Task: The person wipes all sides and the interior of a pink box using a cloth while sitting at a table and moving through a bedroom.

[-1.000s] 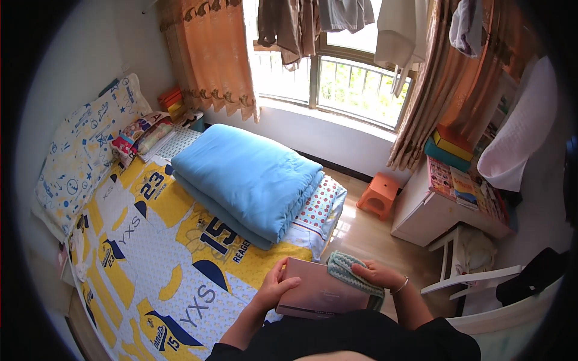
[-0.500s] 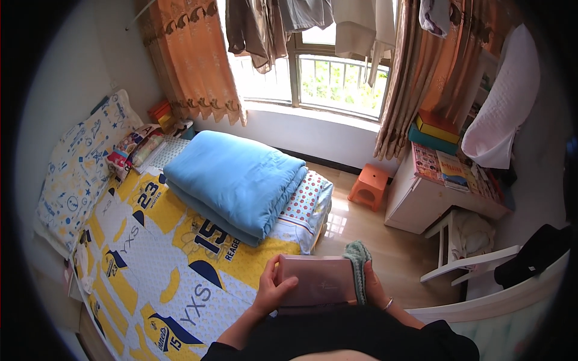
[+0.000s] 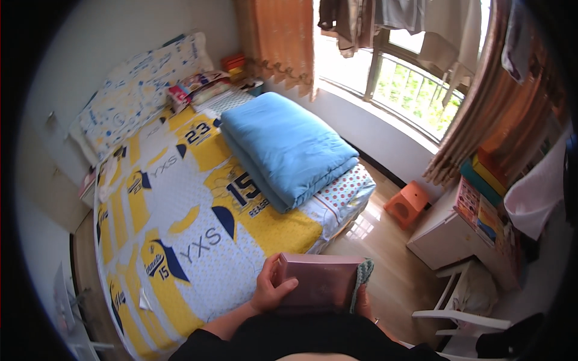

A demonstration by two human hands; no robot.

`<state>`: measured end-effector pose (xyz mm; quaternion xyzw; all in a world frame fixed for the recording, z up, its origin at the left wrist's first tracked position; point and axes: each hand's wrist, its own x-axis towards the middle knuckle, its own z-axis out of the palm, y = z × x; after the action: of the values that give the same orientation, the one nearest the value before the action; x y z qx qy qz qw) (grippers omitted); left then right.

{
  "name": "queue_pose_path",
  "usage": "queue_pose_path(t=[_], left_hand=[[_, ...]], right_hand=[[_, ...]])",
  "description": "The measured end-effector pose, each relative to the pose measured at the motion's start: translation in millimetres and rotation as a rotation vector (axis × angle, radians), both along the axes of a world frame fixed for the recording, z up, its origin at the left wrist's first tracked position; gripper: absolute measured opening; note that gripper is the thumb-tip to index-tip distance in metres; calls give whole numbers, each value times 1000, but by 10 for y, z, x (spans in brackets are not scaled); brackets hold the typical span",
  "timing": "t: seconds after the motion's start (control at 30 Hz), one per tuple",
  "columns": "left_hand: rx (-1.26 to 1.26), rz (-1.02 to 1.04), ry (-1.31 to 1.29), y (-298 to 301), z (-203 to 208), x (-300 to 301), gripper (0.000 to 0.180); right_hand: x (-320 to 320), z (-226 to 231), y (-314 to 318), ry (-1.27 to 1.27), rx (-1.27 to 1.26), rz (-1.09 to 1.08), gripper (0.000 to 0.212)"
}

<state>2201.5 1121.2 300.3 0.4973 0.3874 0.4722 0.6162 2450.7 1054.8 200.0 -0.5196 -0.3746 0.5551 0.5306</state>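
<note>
A flat, dusky-pink box (image 3: 322,280) is held up in front of my body, near the lower edge of the view. My left hand (image 3: 271,290) grips its left end, with the thumb lying over the face. At the opposite end a grey-green knitted cloth (image 3: 363,274) hangs over the box's right edge. My right hand (image 3: 364,302) is closed round that cloth and presses it to the box; most of its fingers are hidden behind the two. What the box contains cannot be seen.
Left and ahead stands a bed (image 3: 198,283) with a yellow-and-white sheet and a folded blue quilt (image 3: 289,147). An orange stool (image 3: 407,203) is on the floor by the window wall. A white cabinet (image 3: 433,237) and white chair (image 3: 460,316) are at the right.
My view has swung left, so the bed and window now sit further right. The cloth has slid lower along the box's right edge, and my right hand has come down and in with it.
</note>
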Motion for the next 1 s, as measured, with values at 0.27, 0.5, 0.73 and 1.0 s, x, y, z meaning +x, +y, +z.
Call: queue_pose_path(t=[0.27, 0.5, 0.73, 1.0], left_hand=[[75, 99, 126, -187, 136, -51, 74], [135, -73, 94, -514, 339, -382, 73], [-23, -131, 261, -1157, 402, -1049, 68], [-201, 440, -80, -2249, 77, -1410, 55]], right_hand=[[-10, 527, 261, 144, 54, 201, 59], [209, 645, 576, -135, 237, 155, 51], [-553, 1318, 774, -336, 236, 608, 53], [-2459, 1519, 279, -367, 323, 789, 36]])
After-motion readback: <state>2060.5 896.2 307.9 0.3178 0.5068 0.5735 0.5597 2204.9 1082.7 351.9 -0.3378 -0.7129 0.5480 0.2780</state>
